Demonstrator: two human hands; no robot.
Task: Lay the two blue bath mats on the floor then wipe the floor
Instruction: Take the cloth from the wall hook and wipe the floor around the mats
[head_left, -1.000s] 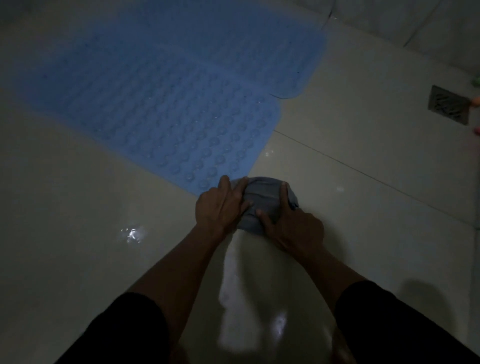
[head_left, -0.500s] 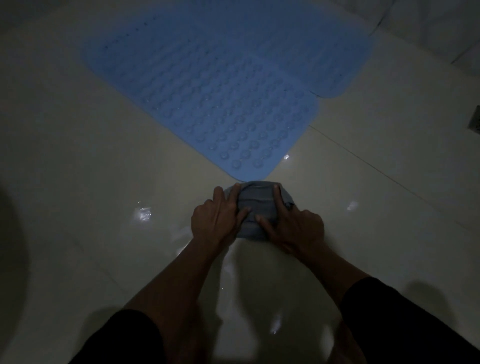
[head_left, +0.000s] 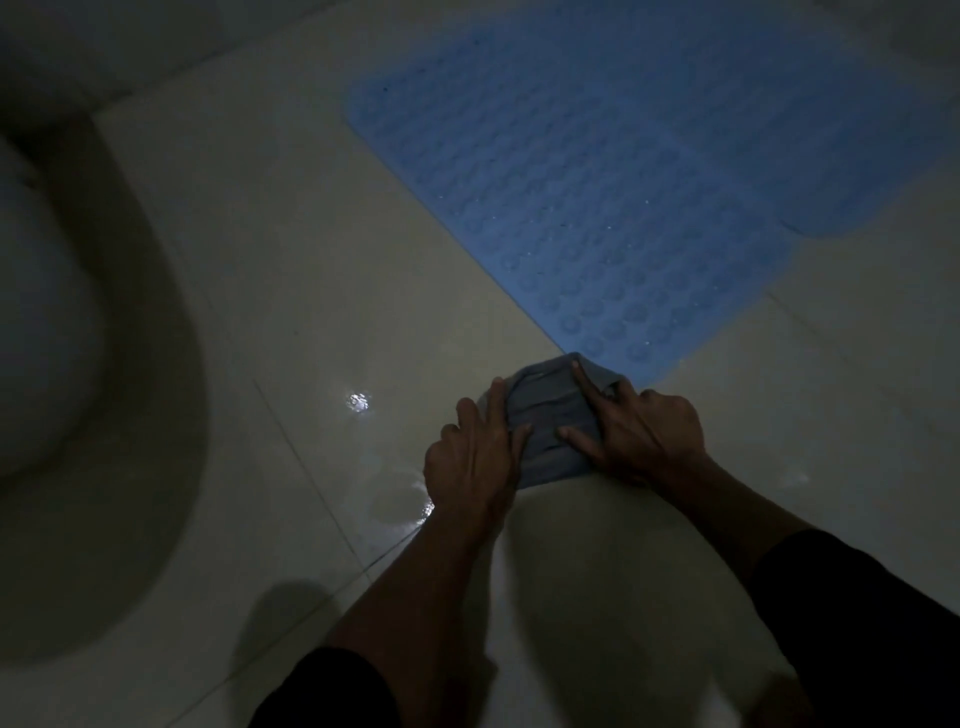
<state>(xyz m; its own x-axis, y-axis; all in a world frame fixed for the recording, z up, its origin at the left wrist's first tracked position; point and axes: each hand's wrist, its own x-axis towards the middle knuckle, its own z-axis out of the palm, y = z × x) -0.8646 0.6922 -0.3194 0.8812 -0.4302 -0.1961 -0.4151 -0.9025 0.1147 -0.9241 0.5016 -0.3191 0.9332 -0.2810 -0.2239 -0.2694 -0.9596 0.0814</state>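
Pretty dim in here, but both hands are down on a bunched grey cloth (head_left: 550, 421) on the pale tiled floor (head_left: 322, 291). Left hand (head_left: 475, 457) and right hand (head_left: 641, 434) press it flat, fingers spread and mostly straight. The two blue bath mats (head_left: 623, 171) lie overlapping, the cloth touching the near corner. Wet patches glint beside the left wrist.

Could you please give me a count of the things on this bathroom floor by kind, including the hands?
Blue bath mats: 2, near mat, far mat
Grey cloths: 1, cloth
Hands on the cloth: 2, left hand, right hand
Toilets: 1, toilet
Total: 6
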